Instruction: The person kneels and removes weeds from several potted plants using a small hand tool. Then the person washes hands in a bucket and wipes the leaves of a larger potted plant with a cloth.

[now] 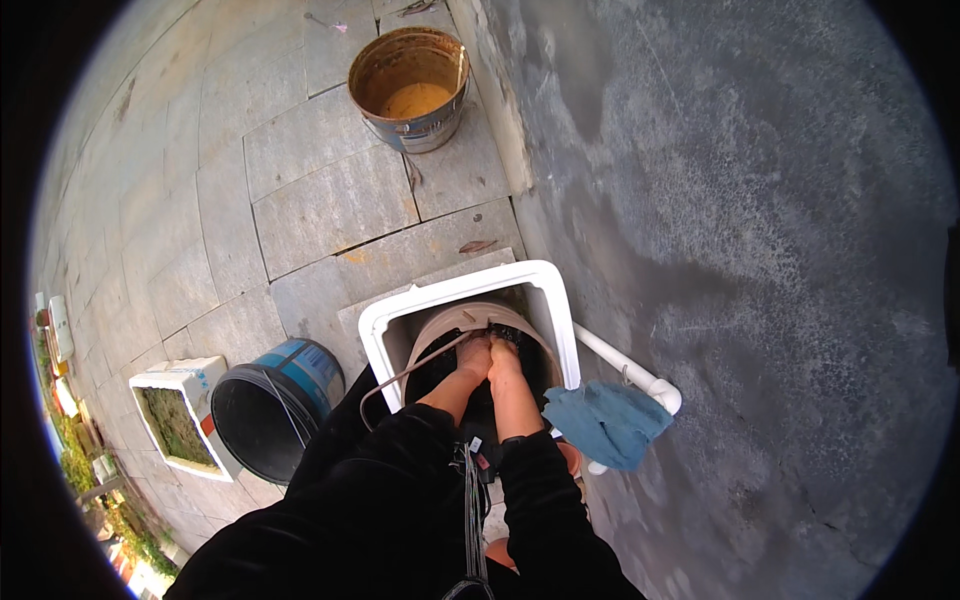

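Observation:
A white rectangular tub (551, 300) stands before me against the wall, with a round, beige-brown bucket (437, 321) inside it. Both my forearms reach down into this bucket. My left hand (474, 354) and my right hand (504, 354) are close together and touching near its far wall. Their fingers point down into a dark, wet-looking interior, so what they hold, if anything, is hidden. A thin brown curved rod or tube (409, 373) crosses the bucket's left side and ends beside my left hand. The bucket's contents are too dark to make out.
Right of the tub, a blue cloth (607, 424) hangs over a white pipe (622, 364) along the grey wall (712, 262). A blue-and-black bucket (300, 375) and a foam box of soil (217, 450) stand left. A rusty bucket (409, 127) sits farther off on paving slabs (330, 217).

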Demonstrator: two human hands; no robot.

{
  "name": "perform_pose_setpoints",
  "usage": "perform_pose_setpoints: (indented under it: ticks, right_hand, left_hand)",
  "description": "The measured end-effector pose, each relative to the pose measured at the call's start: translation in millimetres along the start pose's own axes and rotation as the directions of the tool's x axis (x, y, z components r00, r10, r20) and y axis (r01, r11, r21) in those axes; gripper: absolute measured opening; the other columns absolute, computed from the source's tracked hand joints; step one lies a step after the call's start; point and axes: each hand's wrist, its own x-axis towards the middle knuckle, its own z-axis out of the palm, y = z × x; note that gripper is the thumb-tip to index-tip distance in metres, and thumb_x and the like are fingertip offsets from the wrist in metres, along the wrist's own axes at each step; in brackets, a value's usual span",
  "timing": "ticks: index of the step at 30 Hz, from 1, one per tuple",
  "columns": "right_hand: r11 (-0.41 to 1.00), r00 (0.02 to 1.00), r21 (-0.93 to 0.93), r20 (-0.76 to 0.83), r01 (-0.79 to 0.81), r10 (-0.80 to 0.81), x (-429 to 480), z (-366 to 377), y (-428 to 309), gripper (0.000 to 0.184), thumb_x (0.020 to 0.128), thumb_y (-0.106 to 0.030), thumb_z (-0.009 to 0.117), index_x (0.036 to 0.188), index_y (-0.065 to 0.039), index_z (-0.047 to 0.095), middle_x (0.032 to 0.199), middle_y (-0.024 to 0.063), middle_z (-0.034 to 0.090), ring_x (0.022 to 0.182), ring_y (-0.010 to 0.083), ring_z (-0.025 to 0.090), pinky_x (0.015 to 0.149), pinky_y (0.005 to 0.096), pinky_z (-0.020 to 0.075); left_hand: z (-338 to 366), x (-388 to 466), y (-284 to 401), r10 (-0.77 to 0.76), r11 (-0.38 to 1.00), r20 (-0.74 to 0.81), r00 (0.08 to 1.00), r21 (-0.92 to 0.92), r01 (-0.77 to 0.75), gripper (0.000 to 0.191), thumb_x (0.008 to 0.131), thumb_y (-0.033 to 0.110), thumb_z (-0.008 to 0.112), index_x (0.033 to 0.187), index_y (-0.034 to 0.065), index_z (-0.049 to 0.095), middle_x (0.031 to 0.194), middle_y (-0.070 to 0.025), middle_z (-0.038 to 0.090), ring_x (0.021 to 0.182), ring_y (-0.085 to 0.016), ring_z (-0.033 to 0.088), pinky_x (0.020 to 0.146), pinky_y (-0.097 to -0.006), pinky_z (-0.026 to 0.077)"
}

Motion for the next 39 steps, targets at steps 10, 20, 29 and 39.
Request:
perform_pose_setpoints:
  ticks: [10,20,29,39]
  right_hand:
    - [0.917,0.894,0.329,0.443,-0.227,0.063,-71,6,-31,0.018,0.090,-0.026,0.058,0.077,-0.013,0.057,0.069,-0.0004,0.052,0.059,0.0110,0.046,0.048,0.0239,0.0315]
    - [0.113,0.771,-0.825,0.458,0.554,-0.442,-59,7,-26,0.028,0.086,-0.026,0.054,0.109,-0.012,0.064,0.105,0.0174,0.064,0.101,0.0380,0.058,0.084,0.0483,0.0469]
    - [0.910,0.947,0.326,0.273,-0.257,0.170,-11,3,15,0.026,0.086,-0.030,0.064,0.073,-0.008,0.060,0.066,0.0068,0.059,0.056,0.0176,0.055,0.044,0.0282,0.0407]
    - [-0.044,0.412,-0.707,0.461,0.706,-0.786,-144,27,-27,0.022,0.089,-0.022,0.053,0.081,-0.002,0.058,0.079,0.0166,0.062,0.077,0.0277,0.062,0.070,0.0433,0.0475]
  left_hand:
    - [-16,6,-12,-0.208,-0.260,0.575,0.791,-0.812,0.522,0.029,0.091,0.021,0.050,0.062,0.0139,0.051,0.058,0.0018,0.051,0.047,-0.007,0.043,0.043,-0.0216,0.033]
    - [9,18,-28,-0.298,-0.319,0.517,0.802,-0.846,0.426,0.025,0.095,0.031,0.048,0.087,0.0091,0.057,0.076,-0.0070,0.059,0.069,-0.021,0.057,0.062,-0.0332,0.050]
    - [44,14,-55,-0.301,-0.485,0.512,0.804,-0.809,0.333,0.032,0.093,0.036,0.049,0.100,0.0056,0.058,0.097,-0.0100,0.063,0.087,-0.026,0.061,0.080,-0.0365,0.050]
    - [-27,-22,-10,-0.374,-0.057,0.483,0.792,-0.864,0.500,0.029,0.095,0.032,0.048,0.097,0.0051,0.057,0.094,-0.0107,0.063,0.084,-0.025,0.062,0.078,-0.0344,0.052]
